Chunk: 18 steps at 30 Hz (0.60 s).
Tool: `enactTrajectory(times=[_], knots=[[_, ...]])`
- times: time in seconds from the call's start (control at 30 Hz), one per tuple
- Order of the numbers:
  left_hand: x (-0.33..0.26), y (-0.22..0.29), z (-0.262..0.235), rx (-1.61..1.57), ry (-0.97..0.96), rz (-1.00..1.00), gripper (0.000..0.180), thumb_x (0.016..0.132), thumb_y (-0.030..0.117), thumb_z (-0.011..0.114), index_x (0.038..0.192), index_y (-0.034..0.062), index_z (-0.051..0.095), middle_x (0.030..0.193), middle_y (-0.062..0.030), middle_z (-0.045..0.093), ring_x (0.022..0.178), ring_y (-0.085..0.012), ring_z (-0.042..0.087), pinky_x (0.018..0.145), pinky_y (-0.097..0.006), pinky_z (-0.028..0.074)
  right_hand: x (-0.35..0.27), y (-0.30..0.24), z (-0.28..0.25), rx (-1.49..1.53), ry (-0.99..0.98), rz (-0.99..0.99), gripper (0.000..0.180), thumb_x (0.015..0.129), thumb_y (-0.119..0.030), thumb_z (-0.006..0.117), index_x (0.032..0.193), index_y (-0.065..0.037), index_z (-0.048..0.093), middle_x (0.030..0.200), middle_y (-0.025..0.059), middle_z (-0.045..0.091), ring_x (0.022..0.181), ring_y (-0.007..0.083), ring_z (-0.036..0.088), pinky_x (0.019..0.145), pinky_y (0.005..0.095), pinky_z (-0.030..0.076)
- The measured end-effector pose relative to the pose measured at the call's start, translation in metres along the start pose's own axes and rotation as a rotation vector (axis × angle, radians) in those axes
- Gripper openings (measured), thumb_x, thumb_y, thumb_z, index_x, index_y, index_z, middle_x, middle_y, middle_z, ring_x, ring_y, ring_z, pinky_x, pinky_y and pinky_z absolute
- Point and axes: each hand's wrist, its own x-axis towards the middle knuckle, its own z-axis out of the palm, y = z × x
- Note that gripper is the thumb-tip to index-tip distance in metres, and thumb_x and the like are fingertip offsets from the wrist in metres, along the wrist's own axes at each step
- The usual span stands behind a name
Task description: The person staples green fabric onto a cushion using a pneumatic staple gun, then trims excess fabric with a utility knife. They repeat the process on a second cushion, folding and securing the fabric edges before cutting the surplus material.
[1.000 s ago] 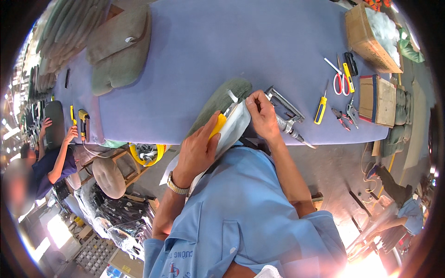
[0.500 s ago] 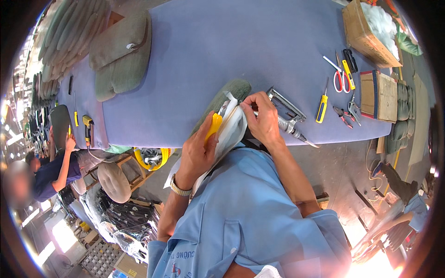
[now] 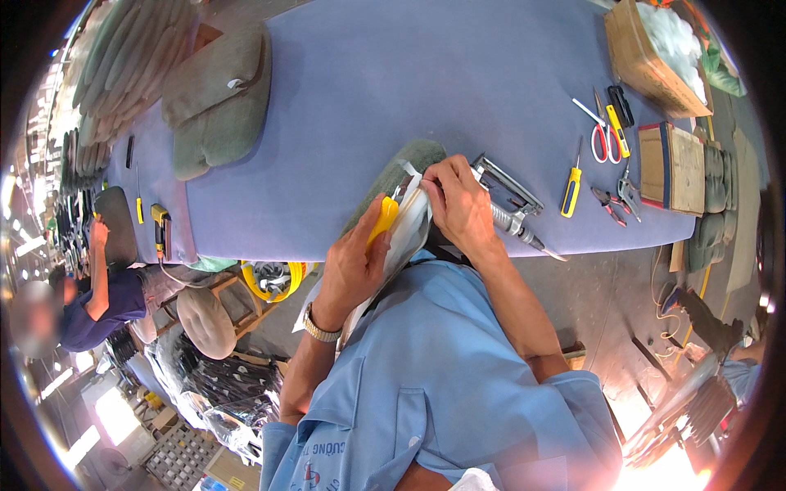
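My left hand (image 3: pixel 348 274), with a metal-banded watch on its wrist, is closed around a yellow-handled tool (image 3: pixel 381 218); its working end cannot be made out. Beneath it, a dark green padded cushion (image 3: pixel 419 153) stands tilted at the table's near edge, with white lining cloth (image 3: pixel 408 237) along the side facing me. My right hand (image 3: pixel 461 200) pinches the upper edge of this cloth, close to the tool. Just right of that hand, a silver air stapler (image 3: pixel 514 204) lies on the table. My fingertips partly hide the cloth edge.
On the blue-grey table (image 3: pixel 352 98), scissors (image 3: pixel 606 141), a yellow screwdriver (image 3: pixel 571 192) and pliers (image 3: pixel 609 206) lie right, near cardboard boxes (image 3: pixel 684 168). Green cushions (image 3: pixel 221 98) are stacked left. A co-worker (image 3: pixel 102 295) is at far left; another person shows at far right.
My right hand has shifted slightly left along the cloth edge, its fingers more curled. My left hand keeps the yellow-handled tool. The co-worker's raised arm at the left has moved.
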Motion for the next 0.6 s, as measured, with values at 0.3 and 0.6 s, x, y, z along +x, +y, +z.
enactTrajectory(times=[0.3, 0.6], knots=[[0.006, 0.006, 0.0, 0.078, 0.072, 0.153, 0.056, 0.099, 0.009, 0.065, 0.153, 0.0077, 0.049, 0.108, -0.0255, 0.073, 0.083, -0.04, 0.072, 0.072, -0.044, 0.057, -0.02, 0.022, -0.001, 0.331, 0.019, 0.014, 0.019, 0.09, -0.012, 0.079, 0.093, -0.001, 0.064, 0.109, 0.015, 0.063, 0.09, 0.0218, 0.067, 0.076, 0.0338, 0.059], [0.023, 0.017, 0.0, 0.145, 0.006, 0.119, 0.051, 0.101, 0.009, 0.063, 0.15, 0.0048, 0.051, 0.122, -0.0265, 0.071, 0.101, -0.0421, 0.073, 0.082, -0.043, 0.059, -0.001, 0.008, -0.005, 0.2, -0.118, 0.332, 0.024, 0.095, -0.021, 0.074, 0.096, 0.0, 0.062, 0.087, 0.0126, 0.062, 0.074, 0.0227, 0.063, 0.066, 0.0377, 0.051]])
